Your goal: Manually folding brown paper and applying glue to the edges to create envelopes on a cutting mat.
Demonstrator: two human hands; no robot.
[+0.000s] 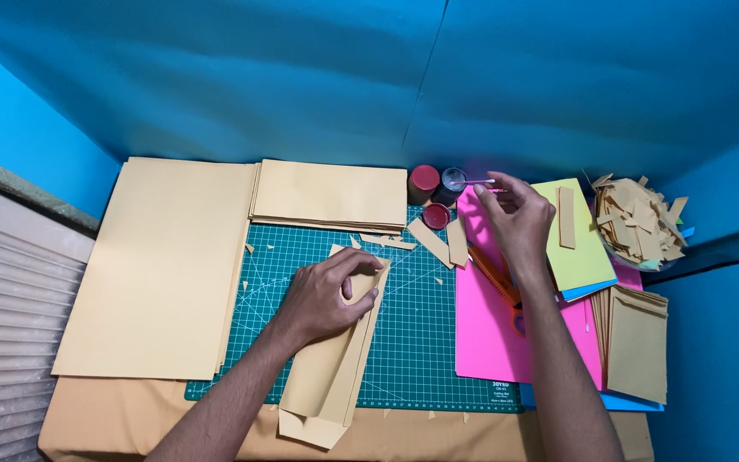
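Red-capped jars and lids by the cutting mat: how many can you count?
3: a closed red jar beside an open jar, and a loose red lid just in front. The right hand may hide more.
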